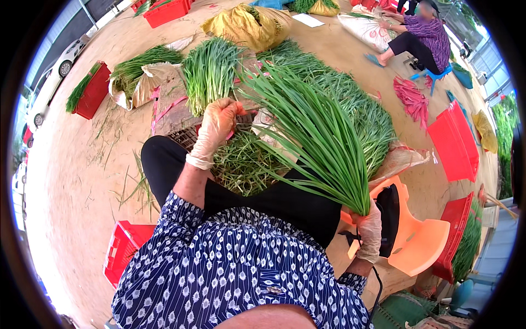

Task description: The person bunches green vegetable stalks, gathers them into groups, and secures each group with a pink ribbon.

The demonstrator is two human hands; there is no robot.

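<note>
Gripping the leafy green bunch (323, 131) by its base: right hand (368, 227). Bunch sits right of frame centre, long axis up-left, tips near left hand (219, 119); fingers curled, can't tell if holding anything.

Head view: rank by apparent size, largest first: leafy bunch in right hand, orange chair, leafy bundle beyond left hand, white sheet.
1. Leafy bunch in the right hand
2. Orange chair and leafy bundle beyond the left hand: too close to rank; chair partly covered
3. White sheet
</note>
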